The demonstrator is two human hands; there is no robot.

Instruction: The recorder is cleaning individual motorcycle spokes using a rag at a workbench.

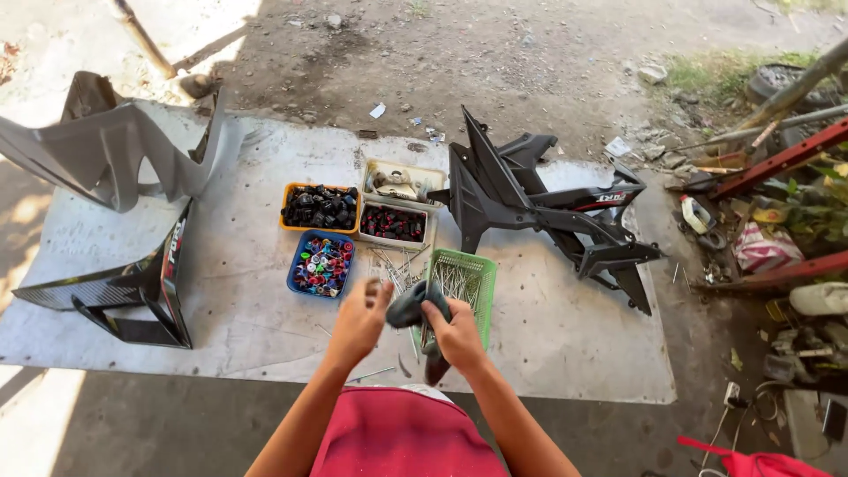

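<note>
my right hand (457, 333) was clamped on a dark grey rubbery handle-shaped piece (408, 309), held over the green plastic mesh basket (475, 291); my left hand (360, 320) hovered beside it, blurred, fingers loosely apart.

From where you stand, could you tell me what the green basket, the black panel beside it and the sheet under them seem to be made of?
The green basket looks like moulded plastic: bright even colour, open lattice walls. The black panel seems rigid plastic with a semi-gloss finish, given its sharp moulded angles and soft sheen. The grey sheet looks thin, dull and scuffed; whether it is metal or board I cannot tell.
</note>
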